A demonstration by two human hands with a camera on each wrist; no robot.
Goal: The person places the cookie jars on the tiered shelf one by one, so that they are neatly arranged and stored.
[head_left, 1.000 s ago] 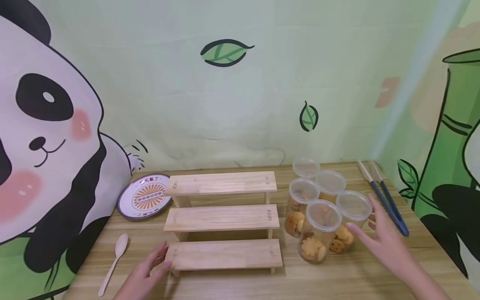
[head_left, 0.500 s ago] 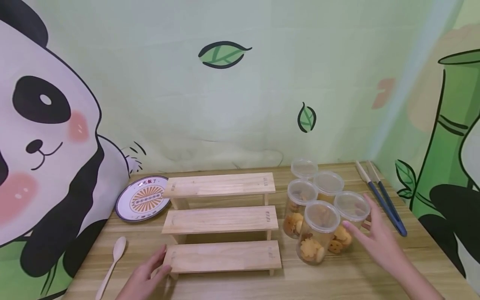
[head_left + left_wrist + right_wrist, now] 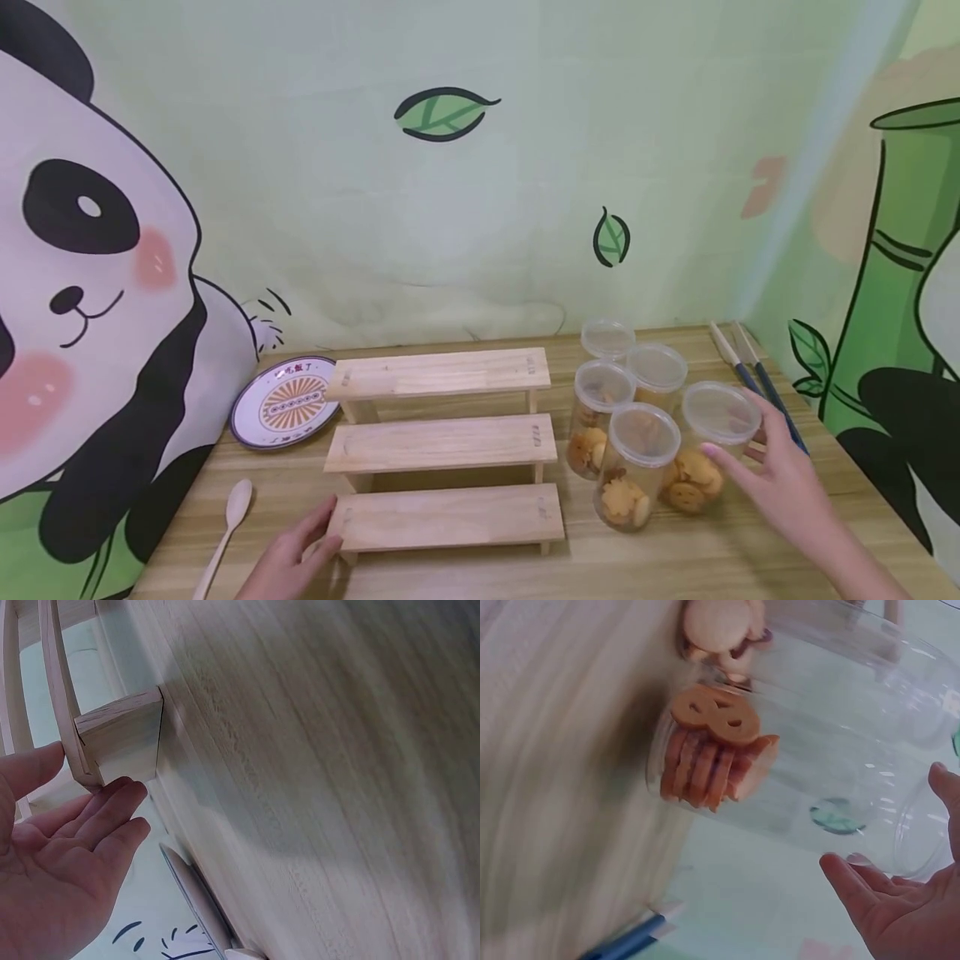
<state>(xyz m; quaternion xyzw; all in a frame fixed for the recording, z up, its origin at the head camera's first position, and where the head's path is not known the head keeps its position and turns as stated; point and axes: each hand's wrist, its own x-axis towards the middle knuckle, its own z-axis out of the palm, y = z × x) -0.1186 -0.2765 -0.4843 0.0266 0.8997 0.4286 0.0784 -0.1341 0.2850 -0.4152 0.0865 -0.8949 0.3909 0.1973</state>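
Note:
My right hand (image 3: 787, 487) grips a clear lidded jar of cookies (image 3: 722, 412) near its top, thumb on one side and fingers on the other. In the right wrist view, the jar (image 3: 795, 772) shows a pretzel-shaped cookie above a stack of ridged ones. I cannot tell whether its base touches the table. Several similar jars, among them a front jar (image 3: 637, 467), stand just left of it. My left hand (image 3: 288, 558) holds the left end of the lowest wooden shelf board (image 3: 450, 517). In the left wrist view, its thumb and fingers (image 3: 112, 817) lie on either side of that board's end.
Two higher wooden boards (image 3: 442, 442) rise in steps behind the lowest. A patterned plate (image 3: 288, 404) leans at the back left, with a pale spoon (image 3: 236, 504) in front. Blue-handled tongs with pale tips (image 3: 780, 404) lie right of the jars. A panda-print backdrop (image 3: 450, 250) encloses the table.
My right hand has shifted the gripped jar slightly to the right, away from the other jars. The left hand stays at the board's end. The head view has tilted and shifted a little.

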